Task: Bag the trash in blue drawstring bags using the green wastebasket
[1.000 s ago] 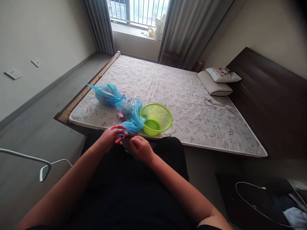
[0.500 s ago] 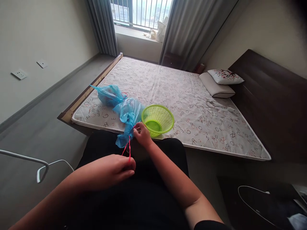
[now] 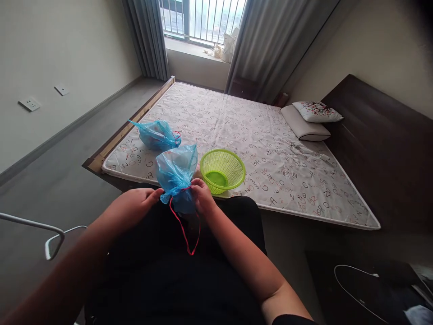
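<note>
A blue plastic bag (image 3: 176,169) with something pale inside rests at the near edge of the mattress, its gathered neck hanging over my lap. A red drawstring (image 3: 182,230) circles the neck and dangles in a long loop. My right hand (image 3: 203,196) pinches the string at the right side of the neck. On the left, my left hand (image 3: 140,201) has thumb and fingers closed on the bag's crumpled edge. Behind lies a second blue bag (image 3: 155,134) with a red string. Just right of my right hand stands a green plastic basket (image 3: 223,158).
The lettered mattress (image 3: 257,131) fills the middle. A floral pillow (image 3: 318,111) and a beige pillow (image 3: 294,122) lie by the headboard. A cable lies on the mattress at right. A white metal rod (image 3: 30,221) juts in from the left.
My left hand has let go of the string and moved up and left to the bag's edge. The string now hangs loose in a loop. The bag's neck has spread wider.
</note>
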Motion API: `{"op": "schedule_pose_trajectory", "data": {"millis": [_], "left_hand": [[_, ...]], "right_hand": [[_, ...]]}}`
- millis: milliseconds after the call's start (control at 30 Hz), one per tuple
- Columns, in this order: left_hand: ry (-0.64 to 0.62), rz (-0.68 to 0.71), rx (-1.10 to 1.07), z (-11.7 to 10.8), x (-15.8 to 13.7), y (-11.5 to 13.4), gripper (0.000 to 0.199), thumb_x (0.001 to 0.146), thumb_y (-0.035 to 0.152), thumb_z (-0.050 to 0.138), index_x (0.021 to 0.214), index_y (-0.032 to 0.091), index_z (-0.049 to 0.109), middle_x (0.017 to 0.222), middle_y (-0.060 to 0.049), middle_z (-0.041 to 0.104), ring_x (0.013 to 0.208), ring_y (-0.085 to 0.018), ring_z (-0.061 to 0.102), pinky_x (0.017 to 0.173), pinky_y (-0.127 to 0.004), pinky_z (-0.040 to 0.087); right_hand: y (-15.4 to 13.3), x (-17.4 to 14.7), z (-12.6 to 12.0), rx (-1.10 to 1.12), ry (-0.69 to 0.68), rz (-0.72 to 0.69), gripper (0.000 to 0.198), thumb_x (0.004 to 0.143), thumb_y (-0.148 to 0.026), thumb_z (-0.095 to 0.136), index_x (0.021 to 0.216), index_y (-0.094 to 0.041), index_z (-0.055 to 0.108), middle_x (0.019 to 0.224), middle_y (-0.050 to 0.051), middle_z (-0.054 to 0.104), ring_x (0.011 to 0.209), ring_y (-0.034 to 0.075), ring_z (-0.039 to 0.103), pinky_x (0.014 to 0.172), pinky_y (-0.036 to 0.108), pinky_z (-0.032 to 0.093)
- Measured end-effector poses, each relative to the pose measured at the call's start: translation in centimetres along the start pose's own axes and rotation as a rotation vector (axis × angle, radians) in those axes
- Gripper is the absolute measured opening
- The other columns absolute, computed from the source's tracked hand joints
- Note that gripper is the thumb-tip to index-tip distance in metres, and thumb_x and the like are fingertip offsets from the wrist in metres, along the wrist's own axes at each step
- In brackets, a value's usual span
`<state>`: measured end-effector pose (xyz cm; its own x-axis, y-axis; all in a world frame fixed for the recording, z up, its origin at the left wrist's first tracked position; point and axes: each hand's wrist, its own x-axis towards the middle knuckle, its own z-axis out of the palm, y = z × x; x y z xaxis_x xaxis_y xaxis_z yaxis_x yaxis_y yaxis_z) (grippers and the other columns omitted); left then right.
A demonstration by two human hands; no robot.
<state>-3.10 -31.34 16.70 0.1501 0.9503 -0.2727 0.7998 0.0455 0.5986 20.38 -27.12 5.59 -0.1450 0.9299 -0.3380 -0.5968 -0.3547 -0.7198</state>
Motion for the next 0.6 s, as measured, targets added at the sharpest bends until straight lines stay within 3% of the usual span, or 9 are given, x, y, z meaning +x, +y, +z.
{"op": "schedule_pose_trajectory", "data": {"millis": [100, 200, 267, 333, 400, 500, 600], "left_hand": [[-0.114, -0.023, -0.162, 4.0, 2.1, -0.7, 0.061, 0.088, 0.077, 0.057, 0.069, 0.022, 0.077, 0.067, -0.01, 0.073, 0.059, -0.027, 0.066, 0.052, -0.03, 0.043], [0.089, -0.009, -0.342, 7.6, 3.2, -0.5, 0.052, 0.079, 0.072, 0.072, 0.082, 0.02, 0.078, 0.076, -0.008, 0.077, 0.07, -0.028, 0.069, 0.059, -0.031, 0.047], [0.133, -0.005, -0.466, 8.5, 3.5, -0.4, 0.05, 0.075, 0.068, 0.078, 0.084, 0.019, 0.079, 0.079, -0.007, 0.076, 0.072, -0.026, 0.067, 0.062, -0.03, 0.049], [0.084, -0.014, -0.615, 8.1, 3.8, -0.5, 0.05, 0.073, 0.067, 0.08, 0.08, 0.017, 0.077, 0.073, -0.005, 0.072, 0.067, -0.021, 0.062, 0.061, -0.029, 0.048], [0.12, -0.057, -0.75, 6.9, 3.9, -0.7, 0.05, 0.069, 0.065, 0.083, 0.076, 0.016, 0.074, 0.067, -0.002, 0.067, 0.062, -0.018, 0.058, 0.058, -0.027, 0.046], [0.379, -0.165, -0.883, 4.5, 3.6, -1.2, 0.041, 0.065, 0.054, 0.084, 0.071, 0.017, 0.069, 0.059, 0.002, 0.058, 0.054, -0.013, 0.051, 0.052, -0.023, 0.042], [0.589, -0.215, -1.005, 2.9, 3.0, -1.1, 0.033, 0.061, 0.043, 0.082, 0.073, 0.017, 0.068, 0.062, 0.003, 0.06, 0.055, -0.011, 0.053, 0.051, -0.02, 0.044]], "right_hand": [[-0.6, -0.9, 0.9, 0.014, -0.016, -0.067, 0.036, 0.064, -0.025, 0.082, 0.093, -0.023, 0.062, 0.08, -0.006, 0.062, 0.068, 0.01, 0.056, 0.064, 0.022, 0.047], [-0.7, -1.6, 1.2, -0.125, -0.069, -0.136, 0.035, 0.073, -0.031, 0.079, 0.102, -0.024, 0.062, 0.085, -0.004, 0.063, 0.073, 0.012, 0.058, 0.069, 0.024, 0.049], [-0.7, -1.8, 1.0, -0.237, -0.042, -0.188, 0.034, 0.078, -0.033, 0.075, 0.108, -0.024, 0.06, 0.087, -0.003, 0.064, 0.074, 0.013, 0.06, 0.071, 0.026, 0.05], [-1.1, -1.9, 0.4, -0.312, 0.018, -0.23, 0.036, 0.083, -0.036, 0.073, 0.113, -0.024, 0.059, 0.089, -0.002, 0.065, 0.073, 0.014, 0.06, 0.071, 0.027, 0.049], [-1.9, -1.9, -0.6, -0.397, 0.071, -0.286, 0.036, 0.087, -0.041, 0.071, 0.117, -0.024, 0.059, 0.09, -0.001, 0.065, 0.072, 0.015, 0.059, 0.069, 0.028, 0.048], [-3.7, -2.1, -2.4, -0.658, 0.12, -0.376, 0.028, 0.088, -0.038, 0.072, 0.112, -0.024, 0.065, 0.085, -0.002, 0.062, 0.072, 0.017, 0.056, 0.073, 0.031, 0.047], [-5.3, -2.8, -3.8, -0.975, 0.126, -0.342, 0.012, 0.082, -0.022, 0.075, 0.092, -0.024, 0.069, 0.075, -0.001, 0.057, 0.069, 0.019, 0.053, 0.078, 0.036, 0.047]]}}
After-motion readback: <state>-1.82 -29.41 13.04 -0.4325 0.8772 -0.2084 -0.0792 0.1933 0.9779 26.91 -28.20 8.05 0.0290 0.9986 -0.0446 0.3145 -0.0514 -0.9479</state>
